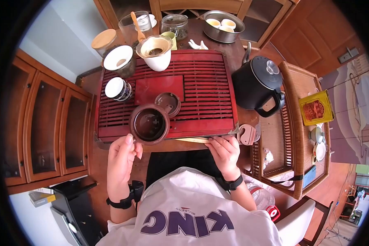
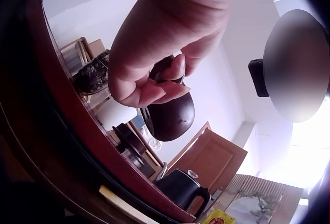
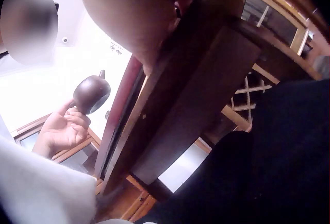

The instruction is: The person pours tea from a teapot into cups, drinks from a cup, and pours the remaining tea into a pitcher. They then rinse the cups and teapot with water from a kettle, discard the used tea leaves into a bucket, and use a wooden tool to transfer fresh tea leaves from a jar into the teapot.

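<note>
An uncovered dark brown teapot (image 1: 148,124) is tilted over the front left of the slatted red tea tray (image 1: 205,119), its inside facing the head camera. My left hand (image 1: 122,162) pinches its handle; the left wrist view shows bent fingers (image 2: 147,92) beside the dark pot body (image 2: 172,121). Just behind the pot is a small round brown piece (image 1: 168,104). My right hand (image 1: 225,155) is at the tray's front edge, fingers bent, beside a pale thin strip (image 1: 192,140). Its fingertips are mostly hidden, so whether it grips the strip is unclear.
White cups (image 1: 115,88) and a strainer on a white vessel (image 1: 158,59) occupy the tray's left side. A black kettle (image 1: 259,80) stands right of the tray, near a pinkish item (image 1: 247,134). Behind are jars and a metal bowl (image 1: 223,35) with cups.
</note>
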`<state>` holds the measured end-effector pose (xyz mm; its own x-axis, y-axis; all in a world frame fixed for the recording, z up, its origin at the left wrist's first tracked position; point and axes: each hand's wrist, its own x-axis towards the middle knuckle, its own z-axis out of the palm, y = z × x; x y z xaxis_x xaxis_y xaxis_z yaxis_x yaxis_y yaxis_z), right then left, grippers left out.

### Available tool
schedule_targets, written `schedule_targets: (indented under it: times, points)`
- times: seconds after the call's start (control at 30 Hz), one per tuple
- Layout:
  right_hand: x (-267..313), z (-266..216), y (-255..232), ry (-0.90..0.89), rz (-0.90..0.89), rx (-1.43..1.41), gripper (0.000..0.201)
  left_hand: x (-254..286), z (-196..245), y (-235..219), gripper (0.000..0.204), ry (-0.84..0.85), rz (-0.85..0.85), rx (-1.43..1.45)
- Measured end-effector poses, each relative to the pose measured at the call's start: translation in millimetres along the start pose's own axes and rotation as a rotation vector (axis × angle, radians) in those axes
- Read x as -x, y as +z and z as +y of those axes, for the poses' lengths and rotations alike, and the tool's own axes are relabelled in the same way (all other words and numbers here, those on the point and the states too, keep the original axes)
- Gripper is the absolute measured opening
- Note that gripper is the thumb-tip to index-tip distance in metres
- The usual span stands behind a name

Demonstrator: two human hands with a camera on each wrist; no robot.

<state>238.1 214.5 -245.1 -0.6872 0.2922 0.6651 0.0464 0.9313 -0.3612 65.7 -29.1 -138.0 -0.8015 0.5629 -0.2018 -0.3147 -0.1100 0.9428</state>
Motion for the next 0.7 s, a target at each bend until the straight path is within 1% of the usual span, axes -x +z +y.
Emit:
schedule_targets:
  times: [0.07,0.17,0.2,0.23,0.37,0.43,0.5,0.53,0.7]
  points:
    - [3,6,-2,-0.058,0.015,-0.076,0.027,1,1,-1,0.038,0.000,0.006,-0.002]
    - [3,8,-8,-0.086,0.009,-0.050,0.027,1,-4,-9,0.038,-0.007,0.006,0.007]
    - [4,7,-10,-0.084,0.014,-0.030,0.027,0,-7,-14,0.034,0.014,-0.028,0.008]
    - [4,4,-11,-0.085,0.014,-0.030,0.027,0,-9,-17,0.034,0.035,-0.064,0.009]
    - [-3,-8,-7,-0.115,0.017,-0.059,0.026,-1,-10,-19,0.035,0.043,-0.056,0.022]
    - [-8,-12,-2,-0.150,-0.063,-0.106,0.025,-1,-10,-19,0.034,0.049,-0.050,0.037]
    - [-10,-13,1,-0.150,-0.060,-0.111,0.024,1,-4,-14,0.034,0.030,-0.032,0.022]
    - [-11,-14,1,-0.154,-0.069,-0.121,0.024,2,-1,-12,0.039,0.011,-0.010,0.010]
    - [-18,-28,9,-0.176,-0.108,-0.166,0.024,4,1,-13,0.041,0.019,0.010,-0.002]
